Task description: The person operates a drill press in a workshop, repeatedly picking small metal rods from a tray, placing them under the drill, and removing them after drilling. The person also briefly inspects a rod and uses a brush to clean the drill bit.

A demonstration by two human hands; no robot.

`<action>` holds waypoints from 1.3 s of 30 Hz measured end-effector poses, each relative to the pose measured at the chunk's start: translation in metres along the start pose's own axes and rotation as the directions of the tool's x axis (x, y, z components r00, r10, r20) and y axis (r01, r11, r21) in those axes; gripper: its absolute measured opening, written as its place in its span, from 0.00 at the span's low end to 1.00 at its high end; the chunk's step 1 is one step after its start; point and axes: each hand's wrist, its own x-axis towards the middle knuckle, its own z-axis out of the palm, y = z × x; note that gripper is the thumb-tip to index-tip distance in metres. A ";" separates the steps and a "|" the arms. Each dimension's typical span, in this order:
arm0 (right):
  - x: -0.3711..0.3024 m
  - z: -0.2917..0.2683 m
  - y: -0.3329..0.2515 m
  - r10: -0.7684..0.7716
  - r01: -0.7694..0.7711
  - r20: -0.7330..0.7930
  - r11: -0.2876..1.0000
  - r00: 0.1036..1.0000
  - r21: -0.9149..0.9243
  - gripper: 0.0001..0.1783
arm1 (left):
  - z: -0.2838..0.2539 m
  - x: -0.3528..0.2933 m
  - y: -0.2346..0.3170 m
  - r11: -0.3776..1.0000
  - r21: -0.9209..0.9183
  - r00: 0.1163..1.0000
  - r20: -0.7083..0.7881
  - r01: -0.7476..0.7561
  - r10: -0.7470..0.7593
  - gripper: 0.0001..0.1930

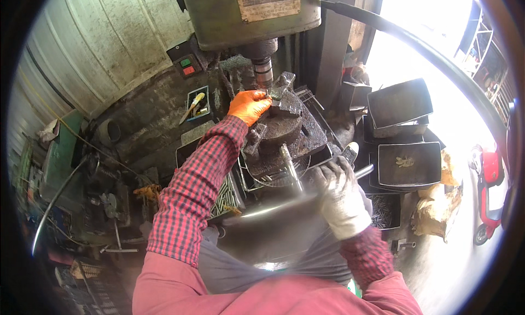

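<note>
"That green drill press (219, 28) takes up a lot of room."

"It does. Its head stands above the dark, grimy vise (284, 121), with the chuck just over the vise's far end."

"And to the right of the vise?"

"Black bins (399, 101), some of them stacked. A few pale bits lie in one."

"What about the left?"

"Thin metal rods (225, 197), bundled on the side nearer the person. Past the vise to the left is a blue tray (190, 117)."

"Where are the hands?"

"The left hand (249, 107), in an orange glove, is at the vise's top, its fingers bent and the tips against it. I can't tell whether they pinch anything."

"The right one?"

"The right hand (339, 197), in a pale, dirty glove, is nearer the person, right of the vise. A metal bar (365, 171) sticks out beside it. The fingers are blurred, so I can't tell if they're clamped on it."

"Anything smaller?"

"A brush (196, 100) in the blue tray, left of the vise."
</note>
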 end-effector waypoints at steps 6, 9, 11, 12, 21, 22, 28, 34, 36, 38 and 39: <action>0.030 0.046 -0.102 0.087 -0.644 0.653 0.308 0.752 0.700 0.39 | 0.001 0.003 -0.002 1.000 0.007 1.000 0.011 0.013 -0.013 0.16; 0.033 -0.025 -0.081 -0.174 -0.252 0.307 0.280 0.936 0.926 0.38 | 0.002 0.005 -0.003 1.000 -0.001 1.000 0.028 0.007 -0.007 0.16; 0.037 -0.071 -0.048 -0.078 0.094 -0.060 0.572 0.995 0.815 0.37 | 0.001 0.004 -0.004 0.999 0.036 1.000 0.010 -0.020 0.020 0.15; 0.044 -0.084 -0.035 -0.064 0.183 -0.207 0.758 0.976 0.626 0.38 | 0.001 0.003 -0.003 1.000 0.003 1.000 0.018 -0.020 0.020 0.16; 0.022 -0.046 0.024 0.157 -0.179 -0.093 0.924 0.983 -0.338 0.22 | -0.008 -0.017 -0.005 0.947 -0.317 0.999 0.003 -0.046 0.049 0.33; 0.014 -0.029 0.030 0.184 -0.230 -0.160 0.911 0.970 -0.343 0.21 | -0.013 -0.024 -0.010 0.948 -0.313 0.998 -0.028 -0.062 0.056 0.37; -0.011 0.032 0.071 0.167 -0.231 -0.473 0.970 0.865 -0.080 0.24 | -0.126 -0.080 -0.111 0.973 0.221 0.794 -0.602 0.059 0.089 0.20; -0.013 0.030 0.069 0.172 -0.230 -0.451 0.970 0.876 -0.077 0.23 | -0.140 -0.073 -0.211 0.950 0.159 0.862 -0.480 0.270 -0.165 0.35; -0.012 0.029 0.068 0.175 -0.237 -0.453 0.968 0.874 -0.084 0.23 | -0.142 -0.062 -0.216 0.991 0.040 0.845 -0.527 0.131 -0.091 0.25; -0.012 0.030 0.069 0.152 -0.232 -0.451 0.964 0.880 -0.128 0.23 | -0.150 -0.059 -0.208 0.986 0.050 0.834 -0.542 0.157 -0.105 0.21; -0.013 0.031 0.070 0.166 -0.234 -0.421 0.965 0.892 -0.116 0.21 | -0.154 -0.059 -0.202 0.986 0.113 0.800 -0.600 0.120 -0.028 0.19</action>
